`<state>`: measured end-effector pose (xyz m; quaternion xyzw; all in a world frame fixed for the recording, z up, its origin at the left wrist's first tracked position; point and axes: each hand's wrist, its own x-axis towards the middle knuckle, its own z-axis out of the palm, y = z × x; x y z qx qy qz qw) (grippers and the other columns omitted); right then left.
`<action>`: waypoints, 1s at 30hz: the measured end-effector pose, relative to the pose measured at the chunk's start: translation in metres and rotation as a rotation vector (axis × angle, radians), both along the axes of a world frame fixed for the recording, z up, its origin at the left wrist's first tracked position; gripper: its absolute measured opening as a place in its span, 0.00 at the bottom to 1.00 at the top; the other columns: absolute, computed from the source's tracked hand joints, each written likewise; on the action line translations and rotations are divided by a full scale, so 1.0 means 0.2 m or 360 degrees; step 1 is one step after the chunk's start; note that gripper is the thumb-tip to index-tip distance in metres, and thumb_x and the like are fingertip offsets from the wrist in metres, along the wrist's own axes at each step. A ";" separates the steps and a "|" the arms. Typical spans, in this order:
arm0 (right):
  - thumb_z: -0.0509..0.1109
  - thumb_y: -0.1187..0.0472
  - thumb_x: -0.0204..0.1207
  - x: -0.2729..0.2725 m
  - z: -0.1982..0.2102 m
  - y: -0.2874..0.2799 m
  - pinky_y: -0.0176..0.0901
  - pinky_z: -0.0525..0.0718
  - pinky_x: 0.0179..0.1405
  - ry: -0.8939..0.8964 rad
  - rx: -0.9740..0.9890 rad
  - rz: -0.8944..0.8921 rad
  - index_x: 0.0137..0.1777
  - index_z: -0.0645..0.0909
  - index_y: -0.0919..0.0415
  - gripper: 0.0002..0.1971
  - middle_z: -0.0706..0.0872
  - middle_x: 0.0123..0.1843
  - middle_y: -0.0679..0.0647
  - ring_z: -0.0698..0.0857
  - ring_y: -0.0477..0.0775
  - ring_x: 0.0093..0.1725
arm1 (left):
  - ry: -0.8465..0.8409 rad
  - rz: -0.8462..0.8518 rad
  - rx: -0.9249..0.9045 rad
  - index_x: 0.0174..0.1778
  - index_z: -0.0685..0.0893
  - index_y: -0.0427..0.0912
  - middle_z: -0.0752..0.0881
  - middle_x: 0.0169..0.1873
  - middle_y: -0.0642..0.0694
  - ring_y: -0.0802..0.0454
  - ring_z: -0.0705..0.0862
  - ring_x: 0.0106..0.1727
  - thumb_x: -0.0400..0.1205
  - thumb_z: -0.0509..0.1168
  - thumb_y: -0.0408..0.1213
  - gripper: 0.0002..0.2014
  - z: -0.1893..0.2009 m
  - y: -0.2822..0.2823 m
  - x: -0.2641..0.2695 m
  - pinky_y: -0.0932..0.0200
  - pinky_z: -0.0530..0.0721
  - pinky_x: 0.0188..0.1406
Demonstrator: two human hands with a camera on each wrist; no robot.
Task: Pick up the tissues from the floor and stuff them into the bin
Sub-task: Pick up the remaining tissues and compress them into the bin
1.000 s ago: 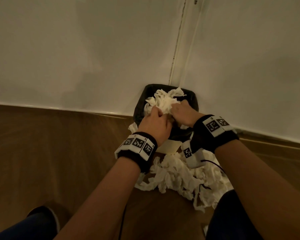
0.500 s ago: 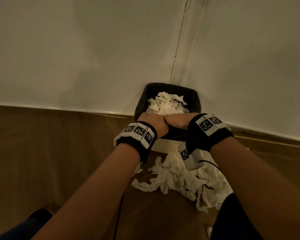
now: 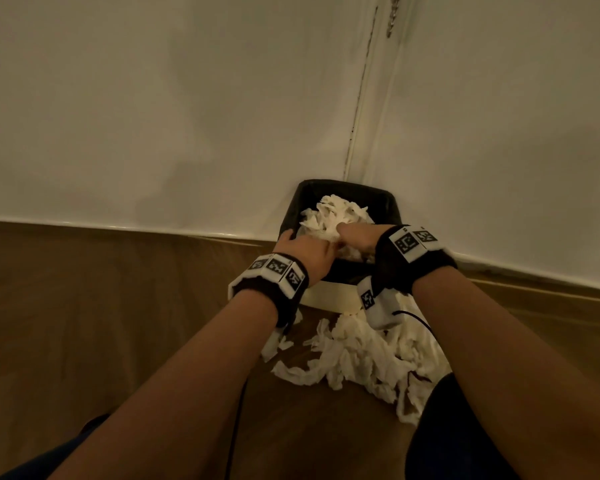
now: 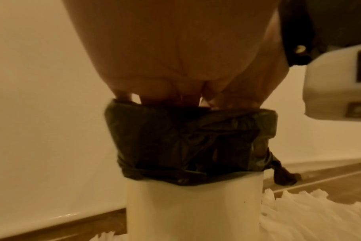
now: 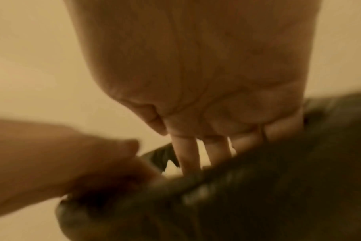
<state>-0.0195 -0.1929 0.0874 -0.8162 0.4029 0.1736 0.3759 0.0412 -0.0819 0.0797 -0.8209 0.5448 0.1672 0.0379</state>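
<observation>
A white bin [image 4: 192, 208] with a black liner [image 3: 347, 188] stands in the corner of the room. Crumpled white tissues [image 3: 333, 216] fill its mouth. My left hand [image 3: 305, 252] and right hand [image 3: 359, 237] are side by side over the near rim and press down on those tissues. In the left wrist view the left hand [image 4: 175, 57] has its fingers reaching straight down behind the liner [image 4: 192, 138]. In the right wrist view the right hand [image 5: 196, 73] has straight fingers [image 5: 188, 156] dipping into the liner [image 5: 258, 195]. A big heap of tissues [image 3: 368, 358] lies on the floor before the bin.
Two white walls [image 3: 153, 116] meet right behind the bin. The floor [image 3: 84, 323] is brown wood, open to the left. My dark-clothed knee [image 3: 458, 427] sits at the right edge of the floor heap. A thin black cable [image 3: 413, 315] runs from the right wristband.
Both hands have gone from holding a raised wad of tissues above the bin to pushing it down inside. The tissues in the bin sit lower now.
</observation>
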 end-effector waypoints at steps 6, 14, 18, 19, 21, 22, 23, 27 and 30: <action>0.46 0.61 0.87 -0.15 0.28 0.11 0.47 0.63 0.76 -0.0057 -0.0300 0.0074 0.79 0.59 0.70 0.23 0.64 0.80 0.65 0.65 0.61 0.79 | -0.0001 0.0198 -0.0254 0.60 0.78 0.45 0.84 0.54 0.44 0.44 0.82 0.54 0.87 0.44 0.47 0.19 0.16 0.25 -0.06 0.52 0.73 0.53; 0.59 0.58 0.83 -0.37 0.75 0.37 0.47 0.81 0.55 -0.0470 -0.0795 0.0131 0.57 0.85 0.68 0.16 0.87 0.56 0.63 0.85 0.62 0.54 | 0.0131 0.0297 -0.0322 0.70 0.75 0.51 0.79 0.67 0.43 0.43 0.80 0.63 0.86 0.51 0.41 0.18 0.52 0.46 -0.29 0.52 0.79 0.60; 0.63 0.60 0.79 -0.49 0.88 0.53 0.50 0.86 0.53 -0.0704 -0.0919 0.0012 0.50 0.87 0.65 0.13 0.90 0.49 0.61 0.88 0.60 0.48 | 0.0235 0.0314 -0.0506 0.66 0.79 0.49 0.81 0.65 0.42 0.44 0.81 0.61 0.84 0.53 0.38 0.17 0.65 0.55 -0.39 0.53 0.80 0.59; 0.64 0.60 0.78 -0.52 0.90 0.58 0.50 0.86 0.52 -0.0760 -0.0947 -0.0034 0.49 0.87 0.65 0.12 0.90 0.48 0.61 0.88 0.59 0.47 | 0.0247 0.0306 -0.0539 0.64 0.80 0.48 0.81 0.64 0.42 0.44 0.81 0.61 0.83 0.54 0.38 0.16 0.68 0.58 -0.41 0.53 0.80 0.59; 0.65 0.60 0.78 -0.58 0.90 0.66 0.51 0.87 0.52 -0.0819 -0.0971 -0.0103 0.47 0.87 0.65 0.11 0.90 0.46 0.60 0.88 0.59 0.45 | 0.0278 0.0275 -0.0587 0.63 0.82 0.48 0.82 0.63 0.42 0.44 0.81 0.60 0.83 0.55 0.37 0.15 0.72 0.61 -0.45 0.53 0.81 0.59; 0.65 0.60 0.78 -0.62 0.89 0.69 0.50 0.87 0.51 -0.0799 -0.0967 -0.0126 0.46 0.87 0.64 0.11 0.90 0.45 0.60 0.88 0.58 0.44 | 0.0315 0.0260 -0.0608 0.62 0.82 0.48 0.82 0.63 0.42 0.44 0.82 0.60 0.83 0.56 0.37 0.15 0.74 0.63 -0.46 0.53 0.81 0.59; 0.66 0.60 0.77 -0.66 0.89 0.72 0.50 0.87 0.51 -0.0760 -0.0957 -0.0138 0.45 0.87 0.64 0.10 0.90 0.45 0.59 0.88 0.57 0.44 | 0.0363 0.0248 -0.0639 0.61 0.83 0.48 0.82 0.62 0.42 0.45 0.82 0.59 0.83 0.56 0.37 0.15 0.76 0.65 -0.46 0.53 0.81 0.59; 0.66 0.60 0.77 -0.78 0.91 0.73 0.44 0.86 0.47 -0.0637 -0.0973 -0.0158 0.41 0.83 0.58 0.06 0.90 0.44 0.55 0.87 0.54 0.42 | 0.0537 0.0258 -0.0837 0.56 0.84 0.46 0.89 0.44 0.47 0.55 0.87 0.43 0.83 0.56 0.37 0.13 0.83 0.65 -0.45 0.55 0.86 0.48; 0.66 0.60 0.77 -0.81 0.89 0.71 0.47 0.86 0.49 -0.0632 -0.0965 -0.0215 0.40 0.82 0.56 0.05 0.89 0.45 0.57 0.88 0.57 0.44 | 0.0541 0.0253 -0.0944 0.52 0.84 0.48 0.87 0.29 0.51 0.61 0.82 0.28 0.84 0.54 0.37 0.12 0.86 0.61 -0.47 0.62 0.80 0.30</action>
